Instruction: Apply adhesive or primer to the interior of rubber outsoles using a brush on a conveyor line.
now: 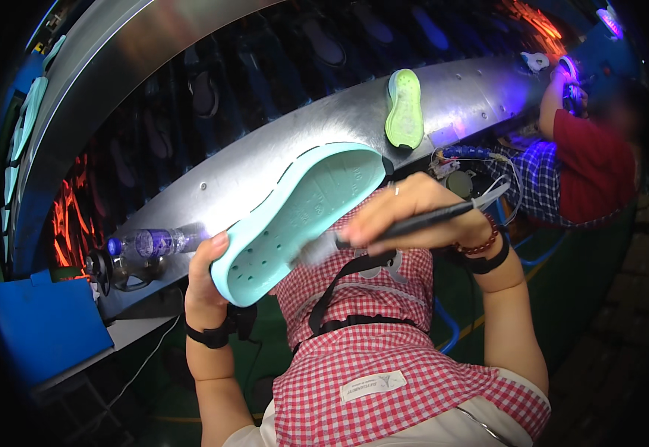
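Sole (pixel 294 208), turquoise, perforated, gripped in your left hand (pixel 205 283) at near edge of silver metal bench (pixel 216 167); right hand (pixel 421 208) clasps black-handled brush (pixel 432 218).

In front of the person's body, the left hand (pixel 209 277) is holding a sole (pixel 302 205) by its left end, and the right hand (pixel 421 212) is keeping a brush (pixel 417 222) over its right-hand side. Beyond them a ledge (pixel 216 164) is running crosswise, with a bottle (pixel 159 242) resting toward its left and a second sole (pixel 405 112) lying right of centre. A co-worker (pixel 596 164) is occupying the far right.
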Motion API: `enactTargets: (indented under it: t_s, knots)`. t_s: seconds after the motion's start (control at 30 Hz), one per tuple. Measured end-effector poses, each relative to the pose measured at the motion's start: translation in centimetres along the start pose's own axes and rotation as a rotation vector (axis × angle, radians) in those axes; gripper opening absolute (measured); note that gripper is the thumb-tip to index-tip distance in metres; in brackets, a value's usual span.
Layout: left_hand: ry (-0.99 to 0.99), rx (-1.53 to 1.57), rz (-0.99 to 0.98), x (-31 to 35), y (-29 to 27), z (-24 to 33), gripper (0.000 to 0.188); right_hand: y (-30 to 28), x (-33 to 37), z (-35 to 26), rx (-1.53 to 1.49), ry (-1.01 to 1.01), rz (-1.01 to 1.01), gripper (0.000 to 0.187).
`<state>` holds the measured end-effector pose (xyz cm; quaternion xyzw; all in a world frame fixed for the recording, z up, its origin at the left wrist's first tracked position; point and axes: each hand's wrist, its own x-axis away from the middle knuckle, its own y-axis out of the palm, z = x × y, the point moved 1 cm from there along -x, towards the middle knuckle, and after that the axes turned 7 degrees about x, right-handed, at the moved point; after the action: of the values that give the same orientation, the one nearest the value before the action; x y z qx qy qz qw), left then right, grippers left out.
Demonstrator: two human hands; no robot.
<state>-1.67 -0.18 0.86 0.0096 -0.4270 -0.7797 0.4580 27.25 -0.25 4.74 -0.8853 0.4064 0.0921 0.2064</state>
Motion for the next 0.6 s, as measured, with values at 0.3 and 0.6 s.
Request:
enactTargets:
  t_s: [0.3,0.6]
  knots:
    - [0.268,0.417,-0.095,0.2,-2.3,0.8,0.064,1.3,0.7,-1.1,0.017,-0.054,0.041,0.02]
    - [0.335,0.477,-0.308,-6.4,0.1,-4.8,0.081,4.0,-1.9,3.7,-0.159,0.333,0.436,0.019]
